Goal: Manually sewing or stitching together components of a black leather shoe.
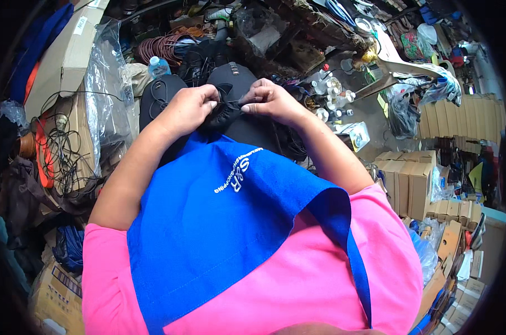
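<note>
A black shoe with dark laces rests on my lap, just beyond the blue apron. My left hand pinches a black lace at the shoe's near left, thumb against forefinger. On the other side my right hand also has thumb and fingers closed on the lace, close to the shoe's right edge. The lace runs between the two hands; its exact knot is too dark to make out. A thin black cord loop lies on the dark cloth over my left leg.
Small bottles crowd the floor at right, near a metal stand. Coiled reddish cable and a clear blue bottle sit beyond my legs. Cardboard boxes stand right; tangled black wire hangs left.
</note>
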{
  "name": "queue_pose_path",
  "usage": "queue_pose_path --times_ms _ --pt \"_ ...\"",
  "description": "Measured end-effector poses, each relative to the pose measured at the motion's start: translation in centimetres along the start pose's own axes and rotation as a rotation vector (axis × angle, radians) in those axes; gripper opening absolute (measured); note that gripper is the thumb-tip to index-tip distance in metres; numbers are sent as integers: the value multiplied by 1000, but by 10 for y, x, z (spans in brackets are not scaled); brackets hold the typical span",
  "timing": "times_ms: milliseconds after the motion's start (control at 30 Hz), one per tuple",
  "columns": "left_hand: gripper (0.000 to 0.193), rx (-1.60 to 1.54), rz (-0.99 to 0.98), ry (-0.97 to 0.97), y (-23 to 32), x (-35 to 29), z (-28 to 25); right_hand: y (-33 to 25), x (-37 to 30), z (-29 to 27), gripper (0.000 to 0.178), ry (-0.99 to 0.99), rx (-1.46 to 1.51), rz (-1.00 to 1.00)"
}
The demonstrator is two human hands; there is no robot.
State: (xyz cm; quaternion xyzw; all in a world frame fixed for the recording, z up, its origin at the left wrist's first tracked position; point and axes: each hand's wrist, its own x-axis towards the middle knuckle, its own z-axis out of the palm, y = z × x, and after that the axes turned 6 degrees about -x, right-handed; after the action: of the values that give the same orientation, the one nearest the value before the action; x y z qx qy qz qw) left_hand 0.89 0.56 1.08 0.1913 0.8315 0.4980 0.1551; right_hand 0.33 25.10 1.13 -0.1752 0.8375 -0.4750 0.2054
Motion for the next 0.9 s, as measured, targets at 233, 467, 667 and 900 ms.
queue_pose_path --times_ms 233,467,667,900 --pt "14 106 6 -45 9 4 1 5 -18 5 26 162 -101 -28" --pt "13 133 80 -42 4 3 0 -13 -54 9 18 152 -212 121" --pt "13 212 236 -51 4 4 0 -27 -2 -37 11 373 -779 -291" --pt "9 273 253 -21 0 0 -5 -56 5 -28 14 123 -1006 -395"
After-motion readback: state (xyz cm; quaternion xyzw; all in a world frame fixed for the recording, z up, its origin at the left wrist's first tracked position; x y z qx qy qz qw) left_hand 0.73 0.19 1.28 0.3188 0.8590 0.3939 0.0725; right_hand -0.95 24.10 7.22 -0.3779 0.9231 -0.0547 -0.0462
